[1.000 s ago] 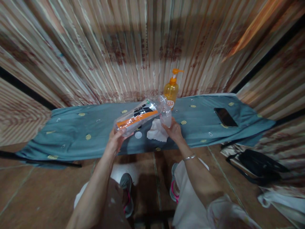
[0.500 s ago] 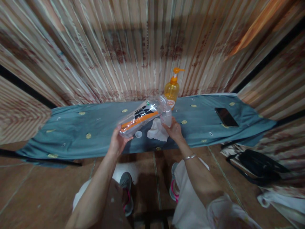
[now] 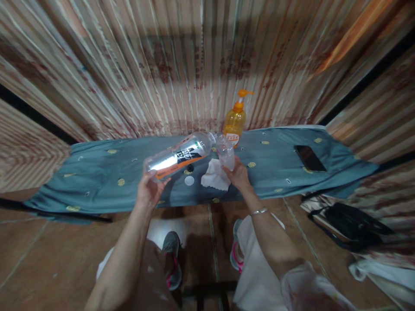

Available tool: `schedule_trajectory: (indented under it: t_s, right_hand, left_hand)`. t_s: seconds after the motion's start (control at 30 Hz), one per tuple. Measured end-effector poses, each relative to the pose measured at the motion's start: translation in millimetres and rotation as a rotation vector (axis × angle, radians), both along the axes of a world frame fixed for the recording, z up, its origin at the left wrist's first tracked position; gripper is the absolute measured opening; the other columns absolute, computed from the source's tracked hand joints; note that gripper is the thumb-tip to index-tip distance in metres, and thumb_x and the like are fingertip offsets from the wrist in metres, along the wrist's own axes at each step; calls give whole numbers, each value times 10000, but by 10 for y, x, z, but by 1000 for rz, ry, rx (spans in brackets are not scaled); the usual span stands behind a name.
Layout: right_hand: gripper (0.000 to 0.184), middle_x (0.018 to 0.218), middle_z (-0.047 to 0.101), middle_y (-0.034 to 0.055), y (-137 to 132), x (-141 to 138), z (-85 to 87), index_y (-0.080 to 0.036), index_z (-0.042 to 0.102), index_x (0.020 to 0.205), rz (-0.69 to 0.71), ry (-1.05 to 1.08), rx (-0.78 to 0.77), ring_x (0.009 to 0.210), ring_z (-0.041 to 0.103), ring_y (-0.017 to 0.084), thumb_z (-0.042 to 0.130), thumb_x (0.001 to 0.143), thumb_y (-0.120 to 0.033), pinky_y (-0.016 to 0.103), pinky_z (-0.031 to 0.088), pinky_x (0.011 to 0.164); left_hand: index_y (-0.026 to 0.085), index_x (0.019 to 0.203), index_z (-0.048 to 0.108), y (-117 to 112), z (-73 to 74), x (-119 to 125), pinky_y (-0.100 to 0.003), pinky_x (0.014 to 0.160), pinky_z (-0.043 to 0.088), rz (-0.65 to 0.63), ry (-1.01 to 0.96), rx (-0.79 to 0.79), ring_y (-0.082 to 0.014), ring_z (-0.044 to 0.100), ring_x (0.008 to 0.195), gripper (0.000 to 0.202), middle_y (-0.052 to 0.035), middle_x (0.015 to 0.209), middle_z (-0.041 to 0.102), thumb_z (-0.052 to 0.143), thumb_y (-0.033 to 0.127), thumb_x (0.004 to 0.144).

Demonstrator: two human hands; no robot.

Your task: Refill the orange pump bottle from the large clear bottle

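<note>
My left hand (image 3: 151,188) is wrapped round the base of a clear plastic bottle (image 3: 181,156) with an orange and black label. The bottle is tilted, its neck pointing right at the mouth of a clear plastic cup (image 3: 226,151). Gripping that cup from its right side is my right hand (image 3: 238,175). Whether liquid passes between them I cannot tell. Below the bottle, a white round cap (image 3: 189,180) lies on the blue cloth (image 3: 97,172). A crumpled white tissue (image 3: 215,175) rests just left of my right hand.
A yellow pump bottle (image 3: 234,123) with an orange top stands behind the cup. To the right lies a black phone (image 3: 309,158). A black bag (image 3: 356,224) is on the right beyond the cloth's edge. A striped curtain (image 3: 181,65) hangs behind.
My left hand and the bottle's base have shifted left and slightly up. The bottle now lies nearer to level and has turned, and its neck has drawn back left. My right hand barely moved.
</note>
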State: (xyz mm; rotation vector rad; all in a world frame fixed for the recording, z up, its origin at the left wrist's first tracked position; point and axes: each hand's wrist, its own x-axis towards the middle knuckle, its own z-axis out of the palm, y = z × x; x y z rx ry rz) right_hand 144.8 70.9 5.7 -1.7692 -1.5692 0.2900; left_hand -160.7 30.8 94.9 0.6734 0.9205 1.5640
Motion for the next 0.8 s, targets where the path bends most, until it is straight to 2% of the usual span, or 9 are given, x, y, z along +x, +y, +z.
schedule_trajectory:
  t_s: [0.2,0.4,0.53,0.63,0.7,0.8]
  right_hand:
    - [596,1222,755,235,10,12,9,-90,523,1397,22,-8,7,1116,737,358,700,890,-348,501,589,973]
    - [544,1256,746,227,71,55,-30,-141,533,1384,27,-26,83,1150,726,355,675,897,-339,519,584,997]
    - [591,1281,726,261,90,63,-37,-83,514,1406,19,-50,64,1179,717,367,675,898,-338,517,577,1016]
    - [632,1285,717,273,91,61,-48,-46,489,1423,18,-83,44,1193,712,366,680,898,-342,499,577,1026]
    - [631,1302,704,282,92,59,-69,-44,483,1424,20,-102,62,1211,702,370,665,913,-366,504,574,1036]
    - [604,1344,679,288,96,57,-107,-54,486,1420,43,-113,116,1247,678,374,614,943,-401,533,555,1067]
  left_hand:
    - [280,1110,689,25,7,-55,-278,625,579,28,13,-32,-237,716,869,541,-39,978,730,780,266,577]
    - [228,1054,674,33,30,-55,-301,665,609,64,2,5,-250,726,889,531,-70,998,741,803,263,540]
    - [228,1023,667,34,31,-68,-303,678,624,49,-3,14,-265,733,914,526,-76,1003,740,819,256,520]
    - [229,1044,657,37,27,-81,-335,742,639,47,-3,25,-306,729,1030,534,-88,1037,736,817,251,535]
    - [227,1047,648,37,33,-83,-360,784,643,51,-5,33,-329,714,1094,535,-97,1061,734,822,253,541]
    - [228,1033,641,31,56,-79,-350,771,639,61,-4,41,-322,715,1078,532,-97,1082,735,840,262,541]
